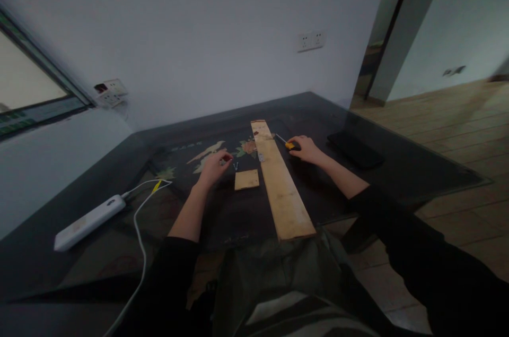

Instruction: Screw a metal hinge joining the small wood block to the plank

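My right hand (pixel 306 149) is closed around the yellow-and-black handle of a screwdriver (pixel 289 145). Its thin shaft points up and left toward a long wooden board (pixel 284 191), which lies lengthwise on the dark table. Left of the board, my left hand (pixel 214 168) is held with thumb and fingers pinched together. Whatever is at its fingertips is too small to make out. Just right of those fingers lie a few thin screws (pixel 236 166). Below them is a small square piece of wood (pixel 246 180), close beside the board's left edge.
A black phone-like slab (pixel 355 149) lies right of my right hand. On the left, a white power strip (pixel 90 222) trails a white cable (pixel 140 236) past my left forearm. The dark table (pixel 318 109) stands near a wall with sockets (pixel 310 41).
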### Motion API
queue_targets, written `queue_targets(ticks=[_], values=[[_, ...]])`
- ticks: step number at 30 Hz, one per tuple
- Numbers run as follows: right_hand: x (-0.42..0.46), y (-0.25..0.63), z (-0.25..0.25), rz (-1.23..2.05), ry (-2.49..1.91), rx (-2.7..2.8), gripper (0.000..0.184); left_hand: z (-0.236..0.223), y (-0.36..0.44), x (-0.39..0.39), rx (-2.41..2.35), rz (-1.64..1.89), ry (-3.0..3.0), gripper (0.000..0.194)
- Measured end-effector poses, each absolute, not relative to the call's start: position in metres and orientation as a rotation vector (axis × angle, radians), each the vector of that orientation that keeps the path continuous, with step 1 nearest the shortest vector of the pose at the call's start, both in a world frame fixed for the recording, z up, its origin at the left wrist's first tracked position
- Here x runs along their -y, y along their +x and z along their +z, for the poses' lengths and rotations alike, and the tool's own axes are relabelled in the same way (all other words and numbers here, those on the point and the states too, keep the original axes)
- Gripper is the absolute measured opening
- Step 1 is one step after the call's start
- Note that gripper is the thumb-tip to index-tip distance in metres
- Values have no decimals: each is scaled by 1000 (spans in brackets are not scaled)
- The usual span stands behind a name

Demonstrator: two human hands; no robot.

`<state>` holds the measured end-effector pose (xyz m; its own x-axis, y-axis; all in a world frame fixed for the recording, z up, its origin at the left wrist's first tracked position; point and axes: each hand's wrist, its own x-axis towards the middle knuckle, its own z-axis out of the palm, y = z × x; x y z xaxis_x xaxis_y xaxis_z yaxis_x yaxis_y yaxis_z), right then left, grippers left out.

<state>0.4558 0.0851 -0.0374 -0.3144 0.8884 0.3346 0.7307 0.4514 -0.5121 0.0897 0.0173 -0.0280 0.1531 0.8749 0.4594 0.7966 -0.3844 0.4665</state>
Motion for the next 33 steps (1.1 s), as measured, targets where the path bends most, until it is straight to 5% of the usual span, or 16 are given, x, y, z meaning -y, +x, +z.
queue_targets(ticks=[8, 12, 18, 27, 33], values=[[-66, 390, 0, 667, -909, 1754, 26, 6, 170, -26, -1346, 1428, 1614, 19], [-61, 367, -1, 1027, -785, 1656, 22, -4, 207, -25, -1129, 1482, 1285, 37], [-54, 370, -11, 1308, -733, 1503, 28, -22, 216, -23, -1040, 1497, 1061, 37], [-54, 364, -17, 1252, -787, 1364, 31, -21, 207, -27, -1139, 1402, 1227, 32], [-66, 369, -22, 1158, -811, 1341, 21, -27, 195, -30, -1711, 1294, 1695, 24]])
